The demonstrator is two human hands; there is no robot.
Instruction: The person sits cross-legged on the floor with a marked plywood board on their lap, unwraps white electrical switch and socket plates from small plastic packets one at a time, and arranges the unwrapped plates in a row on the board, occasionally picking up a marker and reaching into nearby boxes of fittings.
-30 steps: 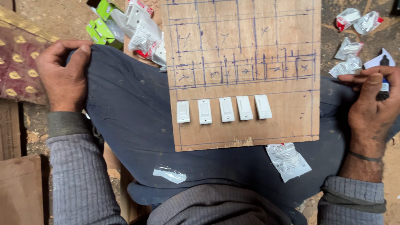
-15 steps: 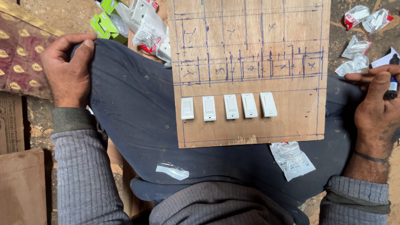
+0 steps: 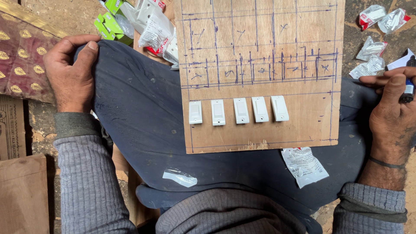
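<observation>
A plywood board [image 3: 260, 125] marked with blue pen lines lies across my lap. Several white switches [image 3: 239, 110] sit in a row on its lower part. My left hand [image 3: 71, 73] rests on my left knee, gripping the dark trouser cloth [image 3: 138, 112]. Off the board's right edge, my right hand [image 3: 390, 108] holds a dark marker pen [image 3: 408, 84] between thumb and fingers.
Packaged switches in clear wrappers and green cartons [image 3: 147, 26] lie at the top left. Torn wrappers [image 3: 375, 39] litter the ground at the top right. One empty wrapper [image 3: 305, 164] and a plastic scrap [image 3: 180, 177] rest on my lap. A patterned maroon cloth [image 3: 19, 60] lies at the left.
The view has shifted slightly, so the board and hands sit a little further right in the frame. My right hand has drawn back toward the right edge with the pen.
</observation>
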